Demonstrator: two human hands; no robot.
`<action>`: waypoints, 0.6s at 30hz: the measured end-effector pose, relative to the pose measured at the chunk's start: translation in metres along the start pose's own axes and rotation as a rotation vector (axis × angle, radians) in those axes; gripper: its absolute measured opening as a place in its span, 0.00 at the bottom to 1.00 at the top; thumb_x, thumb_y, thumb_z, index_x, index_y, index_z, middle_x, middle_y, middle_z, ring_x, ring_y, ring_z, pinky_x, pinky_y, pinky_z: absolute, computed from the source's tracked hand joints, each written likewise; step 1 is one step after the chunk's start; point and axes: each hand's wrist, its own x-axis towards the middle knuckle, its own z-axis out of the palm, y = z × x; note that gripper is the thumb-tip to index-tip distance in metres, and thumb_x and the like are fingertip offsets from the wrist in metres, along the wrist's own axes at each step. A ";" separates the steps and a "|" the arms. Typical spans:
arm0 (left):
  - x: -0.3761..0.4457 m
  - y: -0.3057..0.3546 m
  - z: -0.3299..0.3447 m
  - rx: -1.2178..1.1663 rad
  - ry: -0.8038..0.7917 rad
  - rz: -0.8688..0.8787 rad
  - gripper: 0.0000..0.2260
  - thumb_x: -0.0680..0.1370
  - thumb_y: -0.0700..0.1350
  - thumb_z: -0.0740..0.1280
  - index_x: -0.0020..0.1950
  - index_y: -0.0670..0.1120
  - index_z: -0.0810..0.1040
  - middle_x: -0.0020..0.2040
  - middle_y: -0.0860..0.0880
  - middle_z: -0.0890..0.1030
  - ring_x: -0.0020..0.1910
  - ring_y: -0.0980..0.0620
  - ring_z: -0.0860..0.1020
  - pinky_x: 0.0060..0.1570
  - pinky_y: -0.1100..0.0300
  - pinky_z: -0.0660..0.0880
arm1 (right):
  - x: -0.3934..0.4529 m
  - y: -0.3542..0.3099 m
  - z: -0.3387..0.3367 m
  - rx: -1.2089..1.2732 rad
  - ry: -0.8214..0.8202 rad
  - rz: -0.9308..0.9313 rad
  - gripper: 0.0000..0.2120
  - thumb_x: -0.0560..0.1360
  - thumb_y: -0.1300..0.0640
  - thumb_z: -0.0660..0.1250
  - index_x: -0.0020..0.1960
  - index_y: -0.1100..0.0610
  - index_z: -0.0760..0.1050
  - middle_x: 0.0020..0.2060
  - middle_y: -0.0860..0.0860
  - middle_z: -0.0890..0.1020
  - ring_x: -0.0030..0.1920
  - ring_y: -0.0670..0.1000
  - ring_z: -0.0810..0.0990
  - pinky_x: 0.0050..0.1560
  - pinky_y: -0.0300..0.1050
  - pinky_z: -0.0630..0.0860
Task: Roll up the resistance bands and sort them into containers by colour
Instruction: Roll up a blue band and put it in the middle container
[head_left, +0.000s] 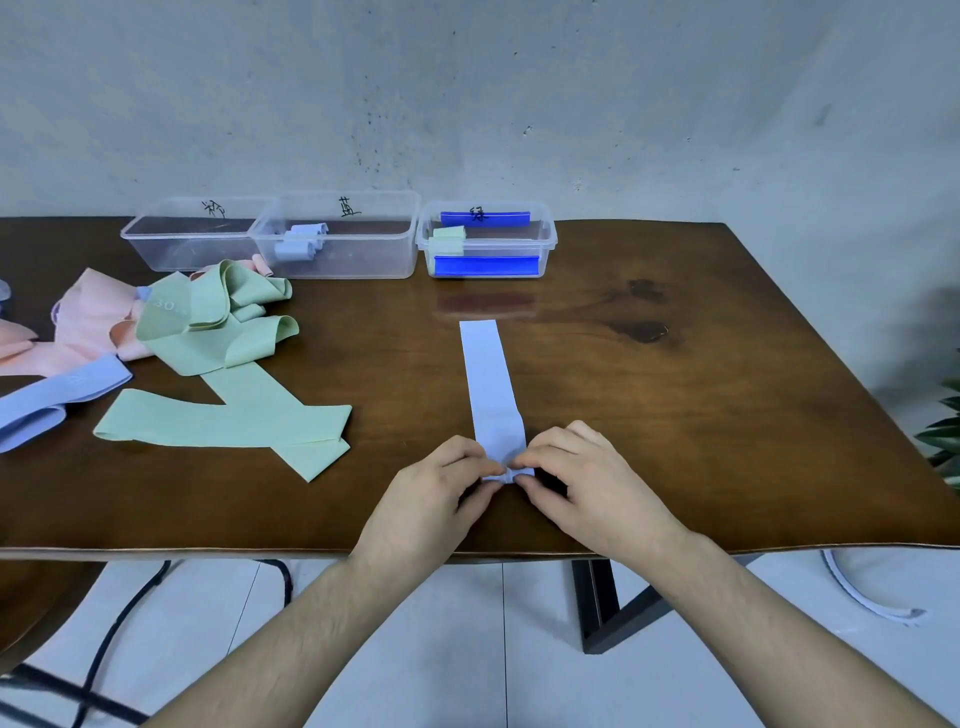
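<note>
Blue band (488, 379): laid flat on the table (675, 415), running away from the near edge; its near end is curled over.
Left hand (434, 499): near end of the band is pinched by curled fingers.
Right hand (582, 483): same end is pinched, fingertips almost meeting the left.
Boxes: 3 clear boxes (337, 234) are lined up at the far edge.
Loose bands (208, 332): heaped at left.

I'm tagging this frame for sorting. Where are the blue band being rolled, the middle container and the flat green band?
blue band (491, 384): head view, flat unrolled stretch.
middle container (363, 260): head view, front wall.
flat green band (223, 423): head view, middle of strip.
</note>
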 end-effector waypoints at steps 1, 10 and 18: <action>0.000 -0.001 0.001 0.013 -0.006 0.012 0.06 0.77 0.44 0.72 0.54 0.47 0.84 0.50 0.56 0.78 0.40 0.59 0.76 0.41 0.75 0.69 | 0.001 0.000 0.000 -0.008 -0.001 -0.002 0.10 0.81 0.49 0.65 0.60 0.46 0.81 0.52 0.37 0.78 0.53 0.43 0.70 0.58 0.42 0.72; 0.007 -0.004 -0.002 0.032 -0.033 0.021 0.08 0.77 0.46 0.71 0.56 0.48 0.83 0.50 0.56 0.78 0.39 0.65 0.71 0.39 0.80 0.65 | 0.003 0.001 0.002 0.037 0.011 -0.011 0.10 0.79 0.51 0.69 0.60 0.44 0.79 0.53 0.37 0.77 0.52 0.44 0.70 0.57 0.45 0.73; 0.009 -0.006 -0.003 0.093 -0.067 0.015 0.09 0.77 0.45 0.72 0.57 0.49 0.83 0.52 0.56 0.77 0.34 0.59 0.69 0.35 0.79 0.63 | 0.008 0.003 0.003 -0.029 0.026 -0.007 0.13 0.79 0.51 0.68 0.62 0.48 0.81 0.53 0.40 0.77 0.54 0.45 0.70 0.57 0.45 0.74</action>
